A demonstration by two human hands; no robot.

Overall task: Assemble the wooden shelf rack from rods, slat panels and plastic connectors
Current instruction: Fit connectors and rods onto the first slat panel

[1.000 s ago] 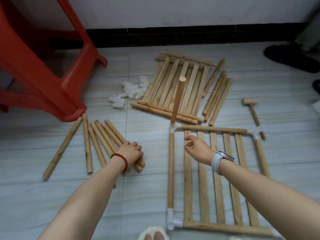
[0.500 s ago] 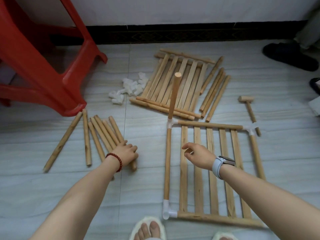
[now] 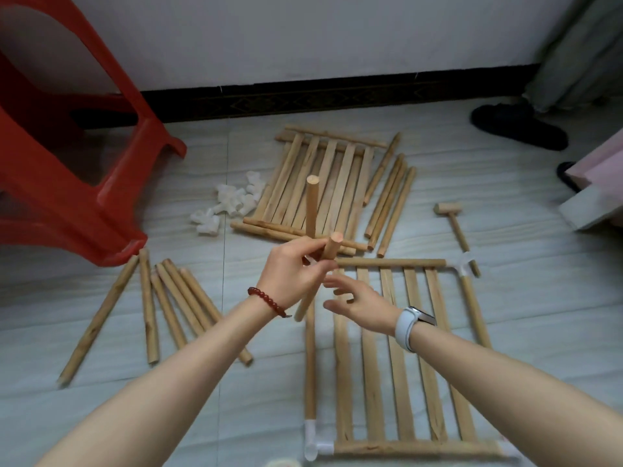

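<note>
Overhead, the left hand (image 3: 292,272) grips a wooden rod (image 3: 317,275), tilted, above the far left corner of the slat panel frame (image 3: 397,358) on the floor. Just beside it, the right hand (image 3: 357,299) hovers with fingers spread, holding nothing. Behind them, an upright rod (image 3: 312,205) stands at that corner.

Pale matt wooden rods (image 3: 175,308), translucent white plastic connectors (image 3: 232,203), glossy red plastic stool (image 3: 84,197), wooden mallet (image 3: 451,220)
</note>
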